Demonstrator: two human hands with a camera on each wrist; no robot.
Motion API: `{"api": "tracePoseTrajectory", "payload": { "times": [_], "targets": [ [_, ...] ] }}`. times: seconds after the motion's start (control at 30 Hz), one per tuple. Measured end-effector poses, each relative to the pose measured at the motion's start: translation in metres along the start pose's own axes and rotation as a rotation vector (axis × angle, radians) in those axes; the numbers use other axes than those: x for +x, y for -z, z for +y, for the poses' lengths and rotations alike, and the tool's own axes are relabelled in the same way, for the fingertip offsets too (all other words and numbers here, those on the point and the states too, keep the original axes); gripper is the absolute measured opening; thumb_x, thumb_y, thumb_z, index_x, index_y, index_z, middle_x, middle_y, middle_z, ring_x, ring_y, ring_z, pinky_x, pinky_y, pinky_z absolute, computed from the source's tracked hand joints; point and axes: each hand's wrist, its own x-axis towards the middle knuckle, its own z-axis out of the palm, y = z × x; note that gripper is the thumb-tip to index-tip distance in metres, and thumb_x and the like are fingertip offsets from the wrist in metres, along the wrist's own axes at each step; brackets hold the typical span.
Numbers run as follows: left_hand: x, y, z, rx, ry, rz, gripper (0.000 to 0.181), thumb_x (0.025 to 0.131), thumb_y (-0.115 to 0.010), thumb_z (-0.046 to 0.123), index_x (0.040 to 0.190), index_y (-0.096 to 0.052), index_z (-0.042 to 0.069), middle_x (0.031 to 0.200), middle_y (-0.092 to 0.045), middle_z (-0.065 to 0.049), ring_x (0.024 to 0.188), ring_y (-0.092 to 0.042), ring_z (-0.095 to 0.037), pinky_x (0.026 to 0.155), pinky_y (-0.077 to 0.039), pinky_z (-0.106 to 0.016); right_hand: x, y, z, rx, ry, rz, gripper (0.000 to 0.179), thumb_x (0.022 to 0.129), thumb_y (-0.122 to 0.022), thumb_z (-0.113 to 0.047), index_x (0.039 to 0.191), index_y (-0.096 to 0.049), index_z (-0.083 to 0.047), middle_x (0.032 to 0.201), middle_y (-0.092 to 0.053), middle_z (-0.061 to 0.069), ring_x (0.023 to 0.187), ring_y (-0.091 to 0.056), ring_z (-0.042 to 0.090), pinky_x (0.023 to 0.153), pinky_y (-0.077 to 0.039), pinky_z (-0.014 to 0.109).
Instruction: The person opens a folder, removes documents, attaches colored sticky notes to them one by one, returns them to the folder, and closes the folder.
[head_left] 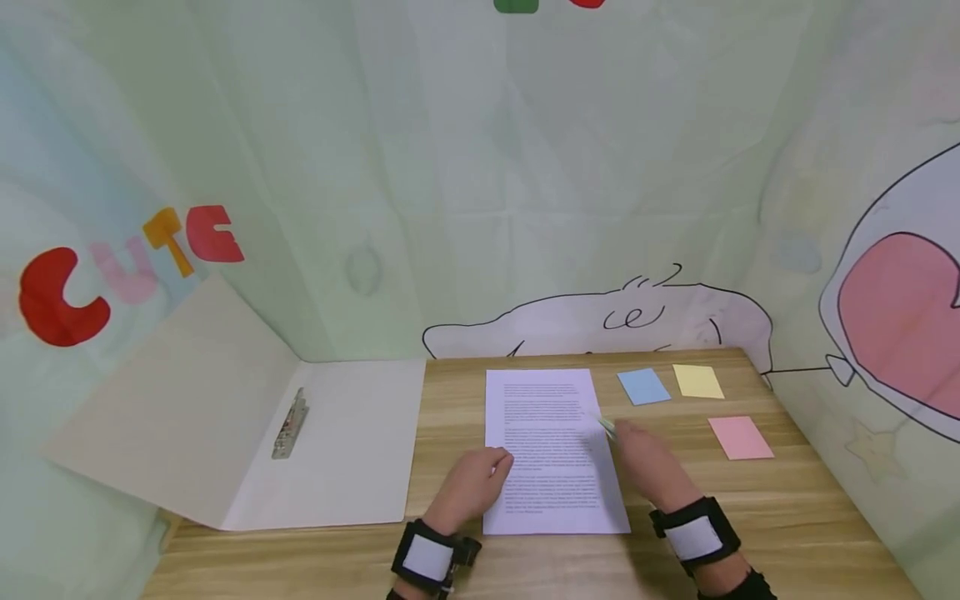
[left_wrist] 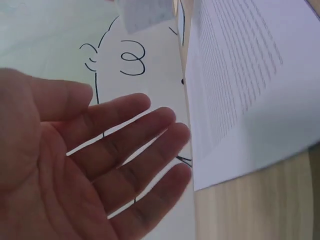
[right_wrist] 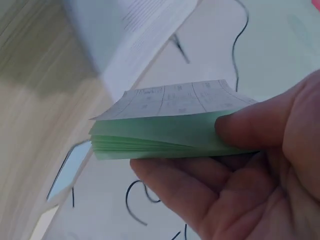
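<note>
Right of folder (head_left: 352,450) with clip (head_left: 290,427), green pad (right_wrist: 160,132)

Left hand (head_left: 468,485) is at the left edge of the printed sheet (head_left: 547,458), fingers loose. Right hand (head_left: 651,465) is at its right edge, thumb and fingers pinching.

Consists of a pale wood-grain tabletop (head_left: 555,571). At the left, bears an open white clip folder (head_left: 360,433) (with a metal clip (head_left: 291,427) fixed inside and its cover (head_left: 187,408) slanting upward). Near the middle, carries a printed page (head_left: 551,454), lying flat and filled with small text. On the right, holds a blue sticky note (head_left: 644,387), a yellow sticky note (head_left: 698,382) just beside it, and a pink sticky note (head_left: 741,438) nearer the front.
</note>
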Motion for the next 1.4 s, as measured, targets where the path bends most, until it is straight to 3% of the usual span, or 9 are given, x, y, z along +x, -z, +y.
{"api": "tracePoseTrajectory", "payload": {
  "times": [0.27,0.37,0.43,0.53,0.7,0.83,1.1,1.27,1.4],
  "targets": [
    [0.009,-0.013,0.010,-0.193,0.145,-0.106,0.035,0.102,-0.037,0.022,0.098,-0.065,0.000,0.075,-0.056,-0.001,0.068,-0.051,-0.015,0.060,-0.043,-0.031,0.017,-0.005,-0.044,0.169,-0.079,-0.085,0.033,0.087,-0.051,0.010,0.120,-0.054,0.012,0.111,-0.063,0.024,0.097,-0.063,0.032,0.081,-0.051,0.043],
    [0.010,-0.017,0.013,-0.277,0.195,-0.100,0.045,0.104,-0.032,0.029,0.114,-0.061,-0.004,0.100,-0.064,-0.014,0.092,-0.060,-0.024,0.079,-0.048,-0.042,0.022,-0.009,-0.059,0.203,-0.078,-0.079,0.033,0.089,-0.052,0.008,0.122,-0.054,0.010,0.111,-0.063,0.023,0.099,-0.063,0.032,0.081,-0.051,0.042],
    [0.009,-0.020,0.014,-0.335,0.215,-0.075,0.052,0.104,-0.030,0.034,0.127,-0.054,-0.006,0.122,-0.058,-0.020,0.115,-0.054,-0.030,0.095,-0.041,-0.047,0.025,-0.009,-0.069,0.218,-0.073,-0.071,0.034,0.088,-0.053,0.007,0.122,-0.054,0.009,0.108,-0.064,0.022,0.096,-0.064,0.032,0.079,-0.051,0.042],
    [0.010,-0.024,0.013,-0.411,0.245,-0.045,0.060,0.103,-0.026,0.040,0.133,-0.046,-0.008,0.130,-0.052,-0.025,0.121,-0.048,-0.036,0.099,-0.037,-0.049,0.029,-0.007,-0.082,0.236,-0.045,-0.061,0.034,0.088,-0.053,0.007,0.122,-0.053,0.009,0.106,-0.065,0.022,0.089,-0.065,0.031,0.076,-0.052,0.042],
    [0.015,-0.025,0.010,-0.799,0.297,-0.012,0.063,0.105,-0.020,0.039,0.136,-0.036,-0.013,0.130,-0.045,-0.033,0.112,-0.054,-0.041,0.086,-0.049,-0.045,0.034,-0.005,-0.100,0.276,-0.008,-0.067,0.038,0.087,-0.055,0.007,0.124,-0.050,0.009,0.099,-0.066,0.021,0.078,-0.065,0.025,0.066,-0.052,0.037],
    [0.015,-0.024,0.012,-1.077,0.321,0.004,0.061,0.105,-0.017,0.037,0.140,-0.030,-0.011,0.138,-0.037,-0.032,0.118,-0.049,-0.041,0.089,-0.047,-0.044,0.035,-0.003,-0.111,0.285,0.014,-0.085,0.038,0.087,-0.056,0.005,0.124,-0.050,0.006,0.090,-0.067,0.016,0.067,-0.062,0.018,0.057,-0.049,0.032],
    [0.019,-0.022,0.016,-1.223,0.374,0.092,0.068,0.102,-0.010,0.049,0.145,-0.026,-0.002,0.134,-0.042,-0.022,0.113,-0.048,-0.021,0.086,-0.042,-0.034,0.038,0.006,-0.126,0.244,0.077,-0.107,0.028,0.093,-0.054,-0.004,0.121,-0.052,0.000,0.097,-0.064,0.008,0.069,-0.059,0.014,0.060,-0.049,0.030],
    [0.020,-0.022,0.014,-1.314,0.365,0.082,0.070,0.100,-0.009,0.052,0.149,-0.017,0.003,0.141,-0.038,-0.022,0.124,-0.044,-0.026,0.093,-0.038,-0.033,0.036,0.014,-0.124,0.272,0.118,-0.117,0.038,0.090,-0.064,-0.014,0.125,-0.056,-0.001,0.121,-0.061,0.014,0.103,-0.062,0.025,0.081,-0.051,0.038],
    [0.020,-0.022,0.014,-1.350,0.326,0.050,0.068,0.100,-0.006,0.050,0.147,-0.023,0.003,0.143,-0.036,-0.020,0.120,-0.049,-0.024,0.088,-0.043,-0.029,0.034,0.018,-0.116,0.296,0.134,-0.099,0.042,0.085,-0.071,-0.017,0.123,-0.061,-0.002,0.123,-0.061,0.013,0.111,-0.058,0.026,0.089,-0.048,0.040]
  ]
}}
